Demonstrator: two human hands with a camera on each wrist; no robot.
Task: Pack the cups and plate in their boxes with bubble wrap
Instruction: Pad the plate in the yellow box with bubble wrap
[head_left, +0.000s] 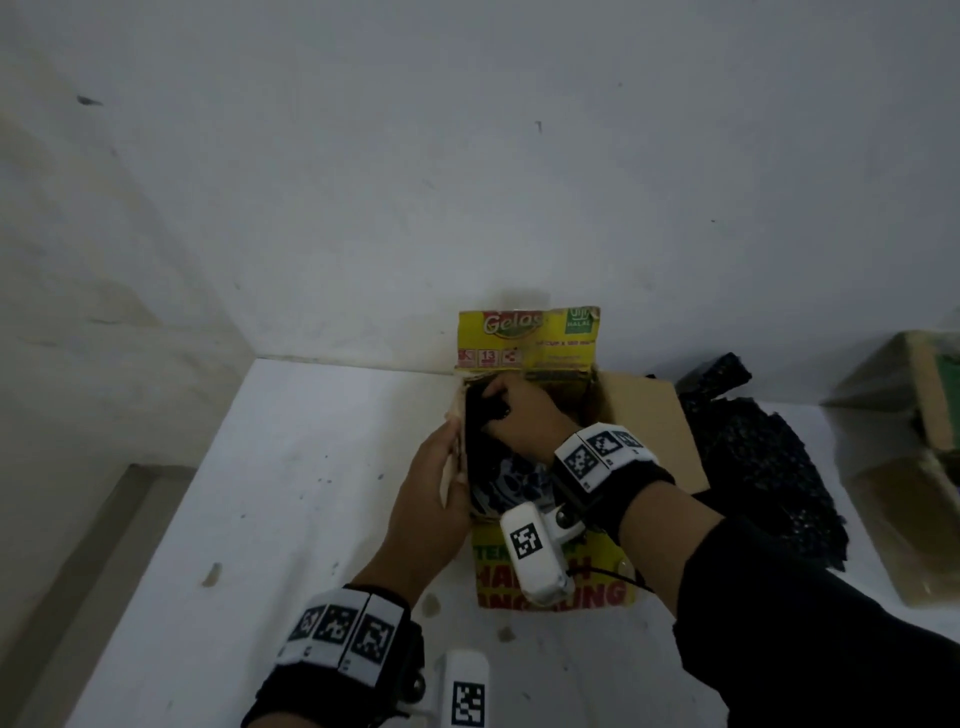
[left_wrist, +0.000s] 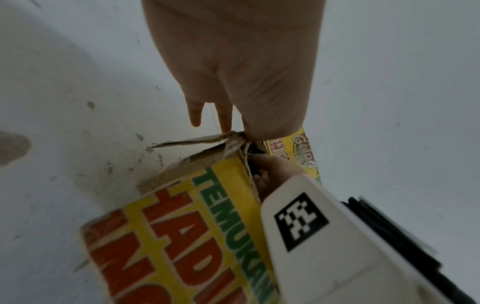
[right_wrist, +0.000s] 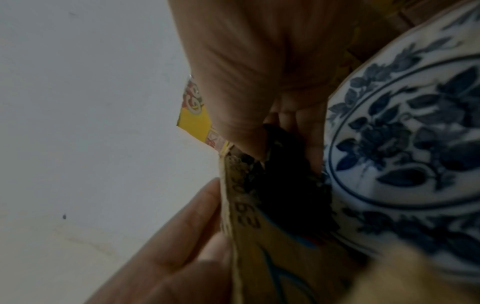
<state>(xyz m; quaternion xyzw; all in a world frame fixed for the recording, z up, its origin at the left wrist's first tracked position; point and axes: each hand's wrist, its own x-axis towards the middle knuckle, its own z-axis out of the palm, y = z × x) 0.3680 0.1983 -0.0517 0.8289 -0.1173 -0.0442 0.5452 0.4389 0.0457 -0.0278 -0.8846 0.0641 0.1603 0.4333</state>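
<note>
The right hand (head_left: 519, 410) is reaching down into the open top of the yellow box (head_left: 550, 582), its fingers curling round a wad of black bubble wrap (right_wrist: 283, 181) and pinching it at the far left inside corner. In the right wrist view that dark wrap is sitting wedged between the box's left wall and the rim of a blue-and-white plate (right_wrist: 415, 144), which is standing on edge inside the box, just right of the wrap. From the head view, part of the plate's floral pattern is showing beneath the right wrist.

The left hand (head_left: 431, 499) is lying against the outside of the box's left wall, fingers straight and pointing away from the person, the thumb hooking over the wall's torn top edge. In the left wrist view the fingertips (left_wrist: 226, 123) are reaching the crumpled far corner of that wall.

The box is standing on a white table (head_left: 260, 519), close to the far wall, with its far flap (head_left: 530, 338) standing upright and its brown right flap (head_left: 654, 426) lying open. Just right of that flap, a loose sheet of black bubble wrap (head_left: 763, 467) is lying spread on the table. At the right edge, well apart from the yellow box, another cardboard box (head_left: 904, 467) is sitting, blurred.
</note>
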